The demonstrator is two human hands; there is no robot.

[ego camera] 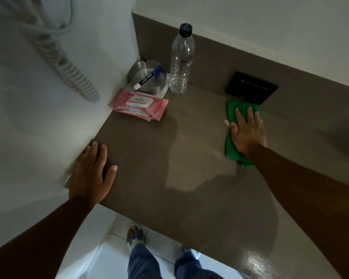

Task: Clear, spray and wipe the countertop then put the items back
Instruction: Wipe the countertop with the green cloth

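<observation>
A brown countertop (169, 158) fills the corner, meeting a white wall on the left and a brown backsplash at the far side. The person's right arm stretches out over it toward the far right, and the right hand (248, 131) lies palm down, fingers spread flat, pressing a green cloth (233, 143); it is not curled around anything. The cloth's long axis runs near to far, its far end close to a black wall socket (252, 88). The left hand (91, 174) rests open and flat on the near left edge of the top, against the wall, holding nothing. In the far left corner stands an upright clear plastic bottle (180, 61). Just left of it sits a round metal ashtray (147, 78) with a marker (148, 77) lying across it, white end nearer. A pink wipes pack (139, 104) lies flat just in front of the ashtray.
</observation>
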